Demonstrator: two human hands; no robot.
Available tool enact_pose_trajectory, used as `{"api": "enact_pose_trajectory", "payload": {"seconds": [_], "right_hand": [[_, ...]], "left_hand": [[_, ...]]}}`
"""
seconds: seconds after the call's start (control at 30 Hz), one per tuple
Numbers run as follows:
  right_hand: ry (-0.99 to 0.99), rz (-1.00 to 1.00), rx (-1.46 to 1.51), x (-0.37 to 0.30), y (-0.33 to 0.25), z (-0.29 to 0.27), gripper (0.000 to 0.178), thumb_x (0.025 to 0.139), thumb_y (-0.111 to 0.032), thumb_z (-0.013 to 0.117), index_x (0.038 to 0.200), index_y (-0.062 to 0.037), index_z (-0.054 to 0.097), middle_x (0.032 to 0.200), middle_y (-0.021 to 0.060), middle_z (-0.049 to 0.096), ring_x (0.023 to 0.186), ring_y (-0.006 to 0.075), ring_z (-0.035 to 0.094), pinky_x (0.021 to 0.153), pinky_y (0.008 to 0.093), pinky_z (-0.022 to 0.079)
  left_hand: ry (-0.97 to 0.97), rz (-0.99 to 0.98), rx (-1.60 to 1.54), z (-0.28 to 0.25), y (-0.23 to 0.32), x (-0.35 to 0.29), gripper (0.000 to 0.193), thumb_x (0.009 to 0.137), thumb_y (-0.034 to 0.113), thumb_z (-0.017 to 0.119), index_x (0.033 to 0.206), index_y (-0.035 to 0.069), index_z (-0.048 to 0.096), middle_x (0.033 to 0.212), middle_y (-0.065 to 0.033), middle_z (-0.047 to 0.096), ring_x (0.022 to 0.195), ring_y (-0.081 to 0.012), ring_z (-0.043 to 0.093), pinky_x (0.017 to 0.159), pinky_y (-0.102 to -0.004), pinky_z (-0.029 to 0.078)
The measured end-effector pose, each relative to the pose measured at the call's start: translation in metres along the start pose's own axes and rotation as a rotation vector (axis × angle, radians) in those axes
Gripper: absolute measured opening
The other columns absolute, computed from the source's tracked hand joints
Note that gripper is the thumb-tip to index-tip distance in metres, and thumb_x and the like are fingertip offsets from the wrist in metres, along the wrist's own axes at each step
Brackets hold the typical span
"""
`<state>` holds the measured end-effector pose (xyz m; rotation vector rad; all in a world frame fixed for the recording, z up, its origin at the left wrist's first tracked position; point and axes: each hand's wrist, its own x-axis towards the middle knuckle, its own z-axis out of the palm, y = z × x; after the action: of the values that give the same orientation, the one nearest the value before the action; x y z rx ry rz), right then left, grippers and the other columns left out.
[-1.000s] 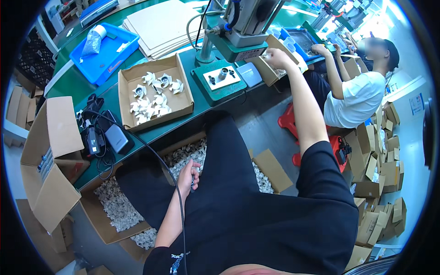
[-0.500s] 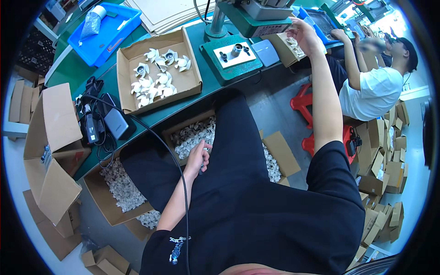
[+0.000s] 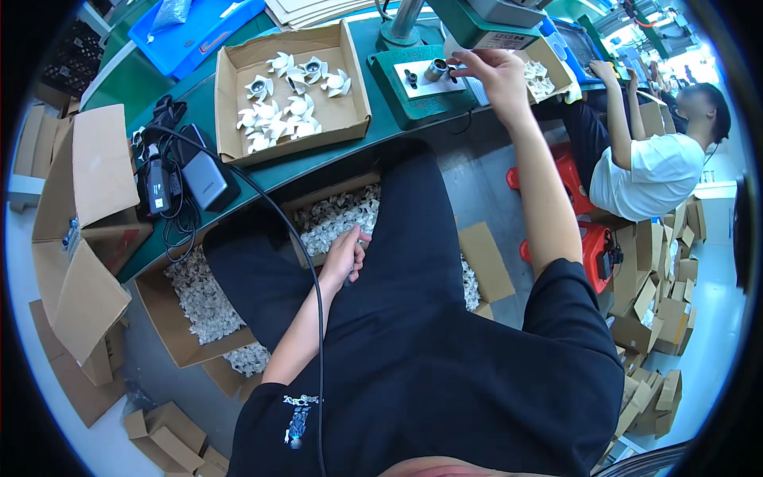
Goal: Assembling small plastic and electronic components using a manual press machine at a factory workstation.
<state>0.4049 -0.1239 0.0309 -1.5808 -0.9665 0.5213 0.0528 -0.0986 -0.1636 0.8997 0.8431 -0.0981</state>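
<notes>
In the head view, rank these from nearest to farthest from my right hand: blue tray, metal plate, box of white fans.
1. Metal plate: just left of your right hand.
2. Box of white fans: farther left.
3. Blue tray: upper left, beyond that box.

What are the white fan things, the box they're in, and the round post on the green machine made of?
White fan things: probably plastic, because they look smooth and molded, with thin curved blades.
Box: cardboard, matte brown, with folded walls.
Round post: likely metal, since it's gray and a bit shiny, though painted plastic can't be ruled out.
</notes>
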Motion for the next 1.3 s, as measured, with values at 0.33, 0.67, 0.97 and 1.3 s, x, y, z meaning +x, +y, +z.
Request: {"api": "enact_pose_trajectory", "payload": {"seconds": [0.33, 0.67, 0.97, 1.3], "right_hand": [[0.216, -0.676, -0.671, -0.023, 0.005, 0.033, 0.031, 0.085, -0.005, 0.069, 0.116, -0.0074, 0.069, 0.111, 0.0097, 0.07, 0.099, 0.0207, 0.067, 0.086, 0.0318, 0.053], [0.288, -0.837, -0.79, -0.025, 0.024, 0.041, 0.034, 0.084, -0.005, 0.07, 0.119, -0.006, 0.068, 0.119, 0.0103, 0.067, 0.109, 0.0245, 0.063, 0.093, 0.0336, 0.049], [0.26, -0.772, -0.739, -0.03, 0.017, 0.037, 0.033, 0.085, -0.006, 0.067, 0.119, -0.0061, 0.068, 0.12, 0.0108, 0.067, 0.112, 0.0242, 0.061, 0.094, 0.0332, 0.048], [0.36, -0.165, -0.282, 0.009, 0.019, -0.015, 0.025, 0.089, -0.016, 0.059, 0.103, 0.0018, 0.069, 0.097, 0.0148, 0.071, 0.091, 0.0184, 0.065, 0.082, 0.0312, 0.05]], "left_hand": [[0.003, 0.02, 0.03, 0.0, 0.003, 0.0, 0.045, 0.102, 0.045, 0.037, 0.104, 0.004, 0.055, 0.059, 0.0007, 0.041, 0.044, -0.0072, 0.039, 0.033, -0.0226, 0.031], [0.002, 0.039, 0.052, 0.002, 0.003, 0.007, 0.048, 0.102, 0.047, 0.036, 0.104, 0.003, 0.056, 0.056, 0.0013, 0.04, 0.041, -0.0066, 0.037, 0.032, -0.0213, 0.031], [-0.008, 0.042, 0.089, 0.002, -0.002, 0.01, 0.049, 0.102, 0.047, 0.036, 0.103, 0.003, 0.056, 0.057, 0.0012, 0.041, 0.043, -0.0068, 0.039, 0.033, -0.0216, 0.032], [0.038, 0.021, 0.094, 0.005, -0.006, 0.007, 0.046, 0.102, 0.046, 0.037, 0.103, 0.005, 0.056, 0.058, 0.001, 0.041, 0.044, -0.0072, 0.039, 0.033, -0.0221, 0.032]]}}
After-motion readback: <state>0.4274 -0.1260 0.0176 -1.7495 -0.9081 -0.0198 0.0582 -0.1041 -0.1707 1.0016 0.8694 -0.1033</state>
